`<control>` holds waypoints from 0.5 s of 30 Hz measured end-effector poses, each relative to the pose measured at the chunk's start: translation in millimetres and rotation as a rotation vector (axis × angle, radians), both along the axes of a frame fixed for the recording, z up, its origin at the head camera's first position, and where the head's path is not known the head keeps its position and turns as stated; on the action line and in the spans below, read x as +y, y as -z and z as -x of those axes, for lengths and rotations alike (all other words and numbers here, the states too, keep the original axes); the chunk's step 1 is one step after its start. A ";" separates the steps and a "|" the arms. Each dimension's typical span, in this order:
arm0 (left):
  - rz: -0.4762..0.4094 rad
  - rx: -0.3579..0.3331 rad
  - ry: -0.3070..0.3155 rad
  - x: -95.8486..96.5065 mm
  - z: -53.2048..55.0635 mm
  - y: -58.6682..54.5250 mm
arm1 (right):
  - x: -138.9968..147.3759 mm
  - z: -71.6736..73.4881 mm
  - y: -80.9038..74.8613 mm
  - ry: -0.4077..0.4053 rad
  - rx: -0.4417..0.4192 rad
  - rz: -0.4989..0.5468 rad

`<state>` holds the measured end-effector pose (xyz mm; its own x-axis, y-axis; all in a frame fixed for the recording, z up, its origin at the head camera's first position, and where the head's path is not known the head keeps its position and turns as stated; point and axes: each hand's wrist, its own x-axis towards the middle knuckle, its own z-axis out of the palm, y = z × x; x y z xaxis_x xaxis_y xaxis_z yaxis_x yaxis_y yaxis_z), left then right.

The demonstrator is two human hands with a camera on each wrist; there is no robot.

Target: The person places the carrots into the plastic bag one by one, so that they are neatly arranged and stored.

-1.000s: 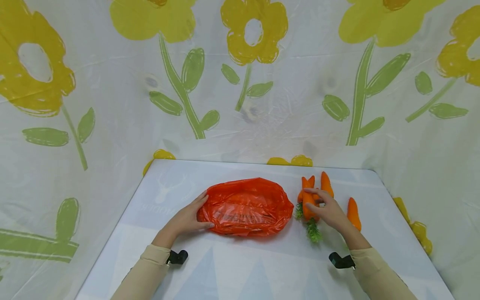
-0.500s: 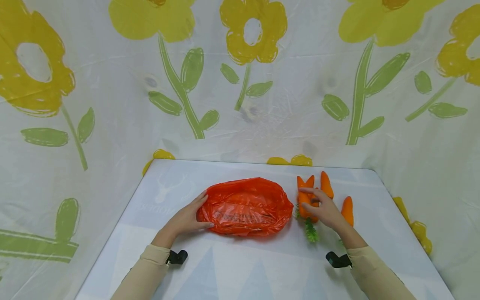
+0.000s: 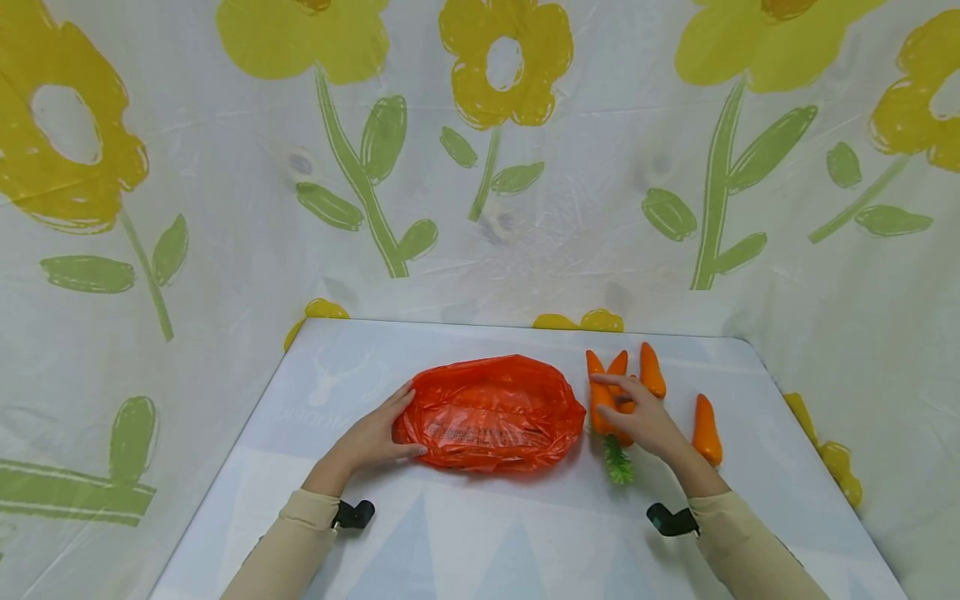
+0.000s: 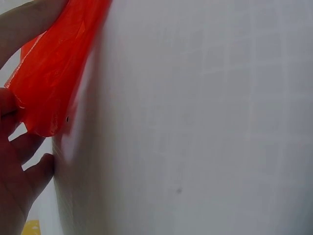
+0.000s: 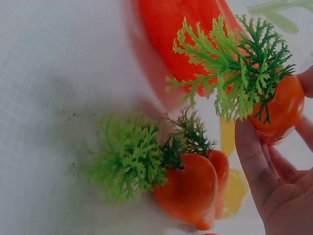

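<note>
A red plastic bag (image 3: 487, 408) lies with its mouth spread on the table. My left hand (image 3: 378, 429) holds the bag's left end, thumb at the front and fingers along the far side; in the left wrist view the red film passes between them. Just right of the bag, my right hand (image 3: 643, 421) pinches an orange carrot (image 3: 597, 404) with leafy green tops (image 5: 230, 68). Fingers and thumb sit round its thick end in the right wrist view. Another carrot (image 3: 619, 364) lies behind and under that hand, partly hidden.
One carrot (image 3: 652, 371) lies beyond the right hand, and one more carrot (image 3: 706, 429) is to the right of the wrist. The white printed table (image 3: 480, 533) meets a flower-patterned curtain (image 3: 585, 208) at the back and sides.
My right hand has shifted a little left with the carrot, bringing it closer to the bag's right end. The left hand and the bag stay in place.
</note>
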<state>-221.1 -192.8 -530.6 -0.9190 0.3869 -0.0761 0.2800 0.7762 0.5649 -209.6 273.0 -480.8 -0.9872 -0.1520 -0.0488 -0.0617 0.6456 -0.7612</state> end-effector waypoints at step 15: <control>0.012 -0.013 -0.008 0.4 0.7 0.0 | -9.9 -2.0 -1.5 -0.032 0.061 0.018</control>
